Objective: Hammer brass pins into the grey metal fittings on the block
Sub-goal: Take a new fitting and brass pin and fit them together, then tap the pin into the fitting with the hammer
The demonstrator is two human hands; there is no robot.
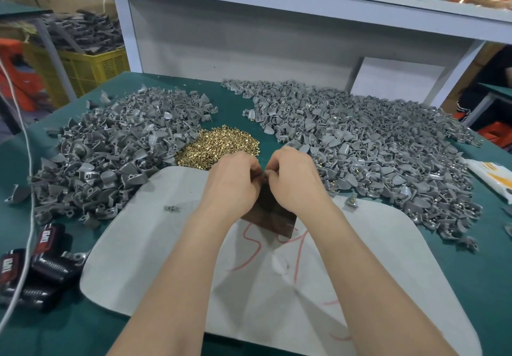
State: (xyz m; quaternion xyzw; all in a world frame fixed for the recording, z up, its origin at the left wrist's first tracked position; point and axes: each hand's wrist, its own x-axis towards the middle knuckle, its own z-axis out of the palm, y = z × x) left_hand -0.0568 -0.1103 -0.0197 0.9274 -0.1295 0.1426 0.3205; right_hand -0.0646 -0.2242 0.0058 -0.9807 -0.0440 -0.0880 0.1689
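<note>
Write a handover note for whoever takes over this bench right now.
Left hand and right hand: fingertips meet over the dark block, pinching a small piece, too small to identify.
Brass pins heaped behind the hands.
Left pile of grey fittings shows no pins; right pile shows brass in many.
No hammer in view.
Done: likely the right pile. Left to do: likely the left pile.

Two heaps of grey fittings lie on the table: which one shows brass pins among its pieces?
The heap on the right: brass glints show among its grey pieces. The heap on the left looks plain grey. The loose pins lie between them.
</note>
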